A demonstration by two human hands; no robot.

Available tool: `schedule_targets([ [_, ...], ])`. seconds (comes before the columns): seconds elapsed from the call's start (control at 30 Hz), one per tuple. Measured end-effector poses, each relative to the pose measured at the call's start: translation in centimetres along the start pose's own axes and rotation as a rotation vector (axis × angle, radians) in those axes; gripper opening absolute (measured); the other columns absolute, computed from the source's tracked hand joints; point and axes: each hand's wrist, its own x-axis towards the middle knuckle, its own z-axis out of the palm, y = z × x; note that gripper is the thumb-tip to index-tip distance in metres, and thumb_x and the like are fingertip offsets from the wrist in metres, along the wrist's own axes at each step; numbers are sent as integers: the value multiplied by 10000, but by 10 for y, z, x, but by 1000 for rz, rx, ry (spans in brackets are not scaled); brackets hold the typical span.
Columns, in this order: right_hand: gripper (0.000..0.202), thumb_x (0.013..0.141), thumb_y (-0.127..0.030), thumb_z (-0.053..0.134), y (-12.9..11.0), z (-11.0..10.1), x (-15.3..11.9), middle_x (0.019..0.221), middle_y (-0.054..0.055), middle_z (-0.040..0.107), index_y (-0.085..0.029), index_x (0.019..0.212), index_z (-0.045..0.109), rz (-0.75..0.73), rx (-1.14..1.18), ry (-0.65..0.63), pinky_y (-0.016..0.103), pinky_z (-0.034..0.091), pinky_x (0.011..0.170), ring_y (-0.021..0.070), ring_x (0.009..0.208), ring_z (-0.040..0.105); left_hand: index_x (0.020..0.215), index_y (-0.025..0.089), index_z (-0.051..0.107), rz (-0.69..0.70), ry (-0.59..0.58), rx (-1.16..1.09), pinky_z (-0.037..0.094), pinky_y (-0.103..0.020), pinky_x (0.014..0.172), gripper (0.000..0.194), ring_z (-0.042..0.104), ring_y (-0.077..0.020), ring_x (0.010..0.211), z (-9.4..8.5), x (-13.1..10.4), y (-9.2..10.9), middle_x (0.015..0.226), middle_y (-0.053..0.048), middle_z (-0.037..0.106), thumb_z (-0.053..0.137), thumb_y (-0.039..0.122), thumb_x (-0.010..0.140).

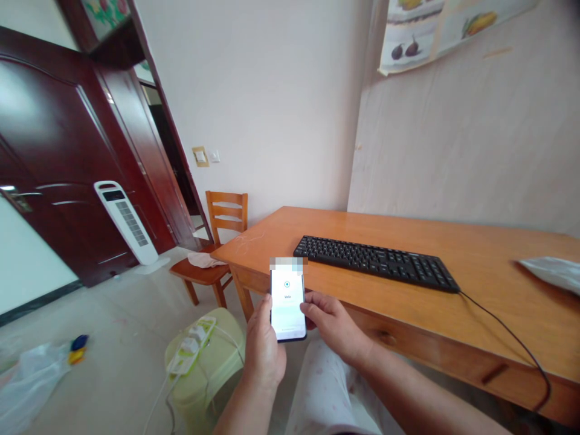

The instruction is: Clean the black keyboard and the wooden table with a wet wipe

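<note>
Between the curled fingers of the left hand (264,339) and the right hand (333,320), find the phone (287,314), gripped at both sides; hold it steady with light thumbs near its edges, and leave the keyboard (376,263) untouched beyond the fingertips.

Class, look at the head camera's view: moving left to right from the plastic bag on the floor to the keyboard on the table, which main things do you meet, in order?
Plastic bag, white tower fan, wooden chair, phone, keyboard.
</note>
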Motion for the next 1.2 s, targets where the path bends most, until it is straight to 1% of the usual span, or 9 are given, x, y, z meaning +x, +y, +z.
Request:
schedule_targets([
  [0.2, 215, 876, -337, 578, 3, 1, -3, 705, 2, 612, -151, 890, 685, 17, -11, -31, 271, 407, 599, 127, 621, 516, 994, 112, 703, -17, 15, -9, 548, -315, 725, 407, 725, -235, 829, -2, 2, 0, 910, -88, 760, 708, 463, 789],
  [0.33, 238, 876, -346, 576, 4, 3, -5, 763, 17, 655, -155, 954, 695, 51, 24, -55, 280, 442, 634, 146, 676, 566, 971, 116, 705, -27, 35, -22, 550, -310, 703, 381, 725, -229, 800, -3, 3, 0, 864, -76, 758, 707, 449, 787],
  [0.43, 230, 873, -341, 576, 4, 5, -7, 787, 20, 671, -160, 952, 694, 55, 5, -62, 277, 450, 636, 145, 688, 571, 978, 119, 707, -21, 45, -24, 551, -307, 697, 376, 725, -225, 790, -2, 3, 2, 845, -69, 757, 708, 441, 783],
  [0.53, 192, 855, -314, 591, 4, 7, -7, 804, 21, 687, -165, 937, 681, 47, -13, -50, 278, 462, 646, 151, 706, 585, 1002, 119, 707, -14, 36, -21, 552, -308, 696, 394, 726, -225, 787, -2, 1, 3, 849, -69, 756, 712, 442, 777],
  [0.63, 168, 839, -311, 629, 8, 9, -4, 832, 32, 702, -167, 922, 653, 27, -1, -23, 307, 491, 700, 175, 757, 621, 974, 118, 705, 12, 26, -11, 552, -308, 700, 394, 725, -224, 779, -3, 0, 2, 859, -70, 755, 719, 452, 766],
  [0.73, 212, 820, -333, 687, 14, 11, -2, 907, 50, 716, -175, 950, 631, -15, 2, 19, 337, 511, 742, 201, 815, 647, 943, 132, 701, 51, 13, 7, 551, -301, 713, 360, 724, -220, 796, -4, -2, 1, 862, -62, 755, 717, 451, 777],
  [0.83, 292, 813, -351, 719, 16, 14, 0, 980, 66, 726, -182, 1029, 618, -34, 43, 31, 360, 527, 779, 226, 887, 667, 980, 136, 706, 72, -9, 22, 550, -297, 730, 359, 722, -222, 831, -3, -6, 0, 901, -70, 757, 711, 442, 793],
  [1.0, 328, 812, -359, 732, 15, 15, 1, 1030, 75, 734, -180, 1064, 621, -38, 71, 21, 377, 539, 826, 235, 926, 682, 1009, 136, 707, 64, -34, 38, 551, -297, 742, 361, 721, -228, 862, 0, -10, 2, 959, -85, 759, 697, 436, 808],
  [1.2, 325, 810, -370, 730, 19, 13, 0, 1002, 70, 739, -180, 1051, 621, -26, 58, 11, 373, 539, 817, 233, 919, 684, 1001, 130, 708, 32, -1, 22, 550, -304, 727, 383, 722, -235, 839, -1, -8, 2, 907, -81, 759, 722, 434, 769],
])
